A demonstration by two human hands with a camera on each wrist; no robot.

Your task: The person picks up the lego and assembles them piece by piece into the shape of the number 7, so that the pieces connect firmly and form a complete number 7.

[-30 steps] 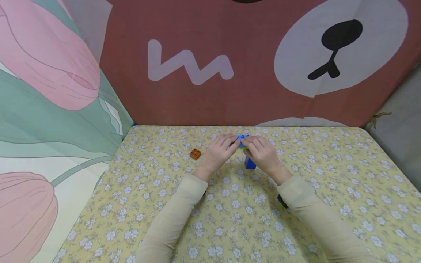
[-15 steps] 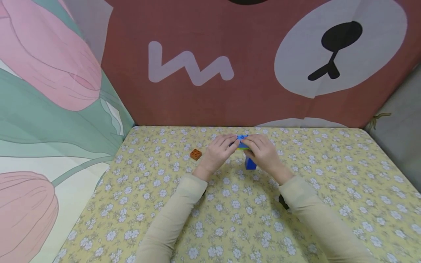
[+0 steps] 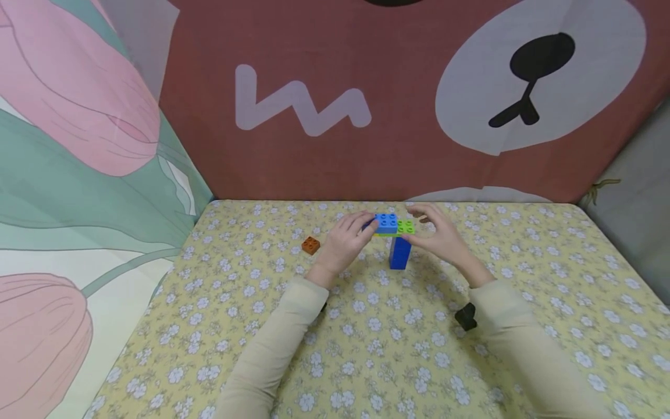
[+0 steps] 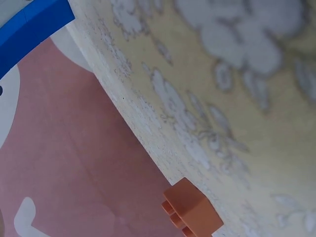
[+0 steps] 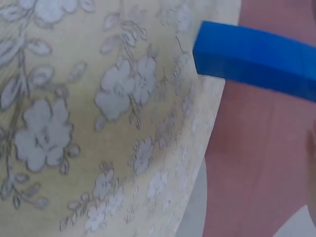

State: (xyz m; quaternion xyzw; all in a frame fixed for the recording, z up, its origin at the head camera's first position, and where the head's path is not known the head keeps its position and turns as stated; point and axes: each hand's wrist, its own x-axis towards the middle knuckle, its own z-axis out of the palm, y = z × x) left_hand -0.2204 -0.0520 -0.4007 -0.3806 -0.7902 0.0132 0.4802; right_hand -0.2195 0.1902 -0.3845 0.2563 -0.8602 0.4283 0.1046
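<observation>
A tall blue column of bricks [image 3: 400, 254] stands upright on the table. Across its top lies a flat green brick [image 3: 406, 227], which sticks out to the left. On the green brick sits a lighter blue studded brick [image 3: 386, 223], its left end pinched between the thumb and fingers of my left hand [image 3: 342, 240]. My right hand [image 3: 442, 237] is spread at the green brick's right end, the thumb close to its front edge; contact is hard to tell. Both wrist views show the column, blue side [image 4: 34, 30] in the left and blue side [image 5: 256, 58] in the right.
A loose orange brick [image 3: 311, 245] lies studs up, left of my left hand. Near the right sleeve is a small black object [image 3: 466, 316]. A flowered cloth [image 3: 374, 361] covers the table, and a printed fabric wall [image 3: 314, 163] rises behind it.
My right hand has let go of the light blue brick and moved right, its fingers spreading. This uncovers the green brick's right end and the column's top. My left hand stays put.
</observation>
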